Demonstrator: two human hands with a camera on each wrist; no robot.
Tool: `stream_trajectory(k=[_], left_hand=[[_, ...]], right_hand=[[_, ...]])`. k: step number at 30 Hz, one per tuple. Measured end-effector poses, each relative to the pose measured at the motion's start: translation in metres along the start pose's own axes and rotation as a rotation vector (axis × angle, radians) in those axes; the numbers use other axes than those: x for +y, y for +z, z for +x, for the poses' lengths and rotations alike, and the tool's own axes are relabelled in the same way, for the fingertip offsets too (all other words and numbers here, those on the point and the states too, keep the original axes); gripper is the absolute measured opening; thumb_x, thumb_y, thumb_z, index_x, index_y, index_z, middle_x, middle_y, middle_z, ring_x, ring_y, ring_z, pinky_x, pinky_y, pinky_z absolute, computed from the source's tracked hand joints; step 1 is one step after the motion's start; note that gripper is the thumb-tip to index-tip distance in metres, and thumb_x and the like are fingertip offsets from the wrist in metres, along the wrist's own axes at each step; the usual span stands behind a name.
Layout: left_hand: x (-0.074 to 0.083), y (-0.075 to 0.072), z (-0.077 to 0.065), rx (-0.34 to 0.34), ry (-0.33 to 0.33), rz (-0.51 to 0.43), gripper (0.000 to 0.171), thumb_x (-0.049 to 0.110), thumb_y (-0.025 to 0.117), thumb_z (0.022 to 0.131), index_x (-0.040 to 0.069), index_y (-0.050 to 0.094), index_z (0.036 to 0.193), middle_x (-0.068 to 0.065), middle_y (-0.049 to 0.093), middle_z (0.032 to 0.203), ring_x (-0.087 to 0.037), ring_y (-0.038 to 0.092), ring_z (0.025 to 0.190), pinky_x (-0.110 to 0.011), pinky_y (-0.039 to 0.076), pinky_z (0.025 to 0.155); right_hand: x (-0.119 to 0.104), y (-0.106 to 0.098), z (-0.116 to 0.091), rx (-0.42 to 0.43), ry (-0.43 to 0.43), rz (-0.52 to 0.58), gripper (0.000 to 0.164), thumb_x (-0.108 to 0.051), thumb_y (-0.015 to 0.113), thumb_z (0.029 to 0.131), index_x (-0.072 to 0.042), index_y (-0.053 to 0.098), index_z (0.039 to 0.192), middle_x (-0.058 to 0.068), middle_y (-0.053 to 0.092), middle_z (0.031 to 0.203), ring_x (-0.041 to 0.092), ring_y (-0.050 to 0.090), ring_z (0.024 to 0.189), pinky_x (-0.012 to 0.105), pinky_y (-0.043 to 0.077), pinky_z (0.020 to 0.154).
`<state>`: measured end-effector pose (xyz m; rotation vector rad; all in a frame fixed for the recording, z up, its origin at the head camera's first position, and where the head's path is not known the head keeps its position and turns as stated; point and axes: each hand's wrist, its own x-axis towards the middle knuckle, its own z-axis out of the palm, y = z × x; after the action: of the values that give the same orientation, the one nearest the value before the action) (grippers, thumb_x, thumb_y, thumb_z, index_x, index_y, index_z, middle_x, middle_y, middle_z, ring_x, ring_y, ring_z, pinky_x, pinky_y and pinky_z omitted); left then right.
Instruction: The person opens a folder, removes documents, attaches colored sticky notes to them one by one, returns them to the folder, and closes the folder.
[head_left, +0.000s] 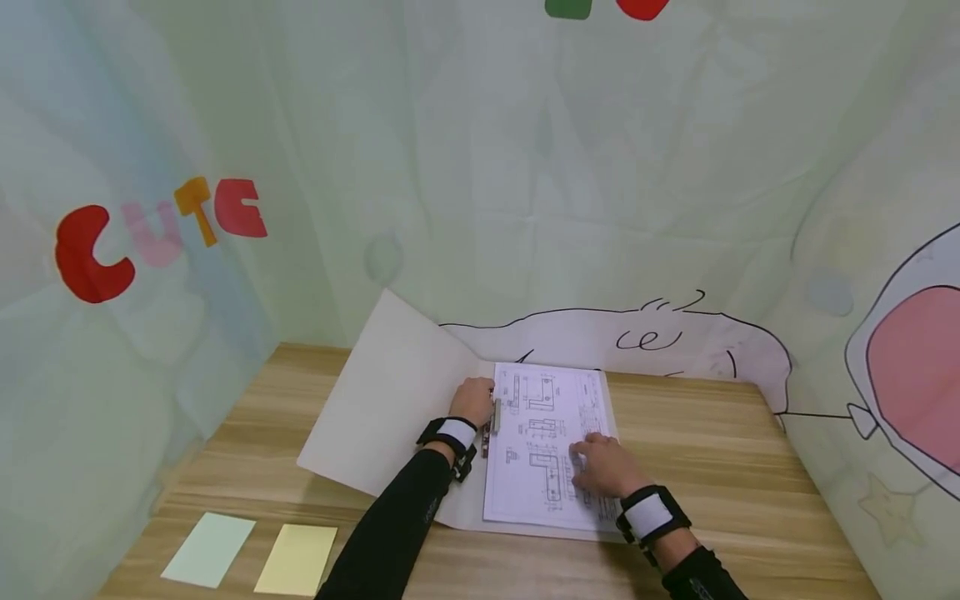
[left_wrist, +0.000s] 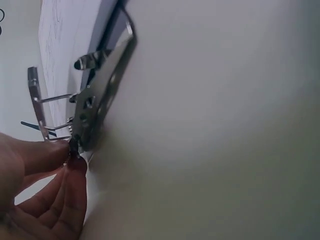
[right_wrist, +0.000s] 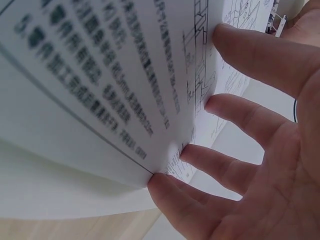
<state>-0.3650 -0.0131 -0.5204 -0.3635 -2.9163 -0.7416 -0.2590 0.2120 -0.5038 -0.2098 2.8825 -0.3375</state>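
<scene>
An open white folder (head_left: 390,400) lies on the table, its cover tilted up to the left. Inside rests a sheet with technical drawings (head_left: 543,508), its left edge along a metal lever clip (left_wrist: 100,105) at the folder's spine. My left hand (head_left: 472,402) pinches the lower end of the clip between thumb and fingertips. Over the right part of the sheet is my right hand (head_left: 609,468). Its spread fingertips (right_wrist: 165,190) press on the printed paper, which curves up slightly in the right wrist view.
A pale green paper (head_left: 208,550) and a pale yellow paper (head_left: 296,560) lie at the front left of the wooden table (head_left: 697,450). Printed fabric walls (head_left: 480,183) stand close behind the table and on both sides. The raised cover leans near the back wall.
</scene>
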Motion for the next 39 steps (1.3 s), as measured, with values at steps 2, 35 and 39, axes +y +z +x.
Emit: stream_trajectory(k=[2,35,39], left_hand=[[0.0,0.0,-0.001,-0.005,-0.005,-0.004,0.014,-0.003,0.06,0.087,0.006,0.063,0.075,-0.005,0.06,0.069,-0.016,0.043,0.056,-0.026,0.035,0.053],[0.022,-0.05,-0.128,-0.253,0.122,0.247,0.021,0.027,0.068,0.085,0.008,0.062,0.078,-0.003,0.05,0.065,-0.015,0.045,0.057,-0.03,0.039,0.047],[0.02,-0.058,-0.149,-0.247,0.2,0.27,0.023,0.03,0.067,0.085,0.009,0.061,0.077,-0.002,0.051,0.063,-0.015,0.047,0.056,-0.029,0.038,0.047]], right_hand=[[0.0,0.001,0.0,0.006,-0.003,-0.005,0.049,-0.023,0.077,0.078,-0.007,0.064,0.122,0.021,0.048,0.134,0.045,0.043,0.121,0.057,0.036,0.096],[0.003,0.004,-0.002,0.026,-0.053,-0.018,0.048,-0.025,0.075,0.078,-0.006,0.064,0.121,0.022,0.05,0.131,0.046,0.044,0.12,0.058,0.035,0.096],[0.003,0.005,-0.003,0.035,-0.068,-0.029,0.048,-0.025,0.075,0.079,-0.006,0.064,0.121,0.023,0.05,0.131,0.046,0.044,0.12,0.058,0.035,0.096]])
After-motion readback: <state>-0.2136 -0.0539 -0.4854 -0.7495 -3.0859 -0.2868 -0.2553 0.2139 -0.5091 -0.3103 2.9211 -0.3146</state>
